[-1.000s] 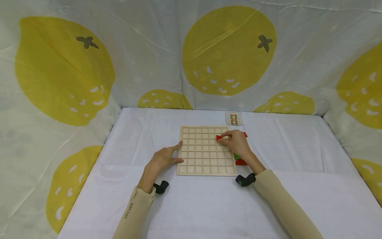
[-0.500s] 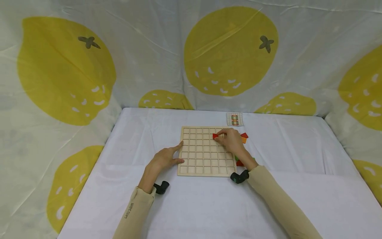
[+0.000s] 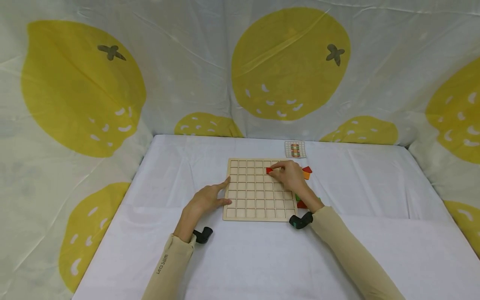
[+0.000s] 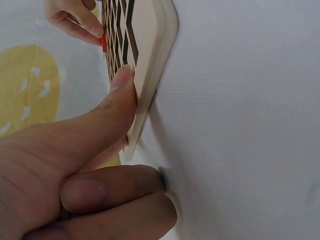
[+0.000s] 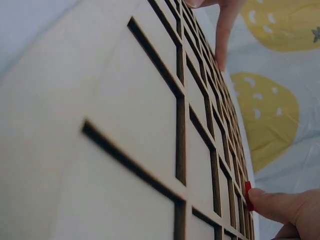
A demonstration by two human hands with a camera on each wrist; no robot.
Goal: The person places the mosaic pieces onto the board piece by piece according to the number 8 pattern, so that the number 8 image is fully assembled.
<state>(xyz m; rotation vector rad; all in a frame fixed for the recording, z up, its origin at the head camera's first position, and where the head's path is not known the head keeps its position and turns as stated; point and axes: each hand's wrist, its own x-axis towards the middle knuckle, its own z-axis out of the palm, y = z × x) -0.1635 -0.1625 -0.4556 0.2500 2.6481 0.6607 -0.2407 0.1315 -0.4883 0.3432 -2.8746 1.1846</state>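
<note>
A pale wooden board (image 3: 255, 196) with a square grid of raised ridges lies flat on the table. At its left edge, my left hand (image 3: 205, 199) steadies it with thumb and index finger spread apart; the left wrist view shows the thumb (image 4: 117, 95) resting on the rim. Between the thumb and index finger of my right hand (image 3: 292, 177) is a small red block (image 3: 268, 171), pinched over the upper right part of the grid. In the right wrist view that red block (image 5: 249, 196) stands close against the ridges. My fingers partly cover it, so its full shape is hidden.
Right of the board lie a red block (image 3: 307, 169) and an orange block (image 3: 306, 176). Green and red blocks (image 3: 301, 205) sit partly behind the right forearm. A small pattern card (image 3: 295, 149) lies beyond the board. A lemon-print cloth (image 3: 288, 62) hangs behind the table.
My right hand has moved slightly left over the board with the red block, then almost stopped. Blocks right of the board have come more into view. The left hand has stayed in place.
</note>
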